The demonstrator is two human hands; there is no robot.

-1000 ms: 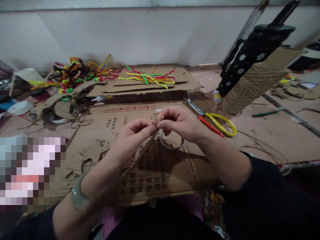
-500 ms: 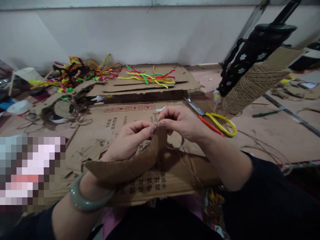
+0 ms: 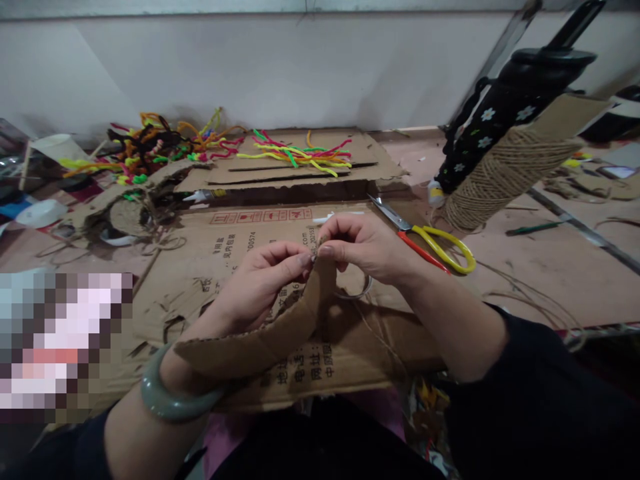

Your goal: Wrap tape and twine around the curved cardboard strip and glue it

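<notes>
A curved cardboard strip [image 3: 260, 343] bends across the middle, its ragged edge facing up. My left hand [image 3: 265, 280] pinches at the strip's upper end with thumb and forefinger. Close against it, my right hand [image 3: 363, 247] has its fingers closed on the same end. The fingertips nearly meet, and whatever small bit lies between them is hard to make out. The strip's other end lies over my left wrist, just above a grey-green bangle [image 3: 183, 393]. Beneath both hands is a flattened cardboard box [image 3: 210, 267] with printed writing. A pale ring [image 3: 357, 290] shows partly below my right hand.
Scissors [image 3: 425, 240] with red and yellow handles lie right of my right hand. A cone of twine [image 3: 505, 180] stands beside a black flowered container [image 3: 510, 113]. Colourful fuzzy stems [image 3: 300, 157] lie on cardboard at the back. Loose twine trails at the right.
The strip's lower left end has shifted slightly right and down over my left wrist. Both hands keep their pinch at the upper end, almost unmoved.
</notes>
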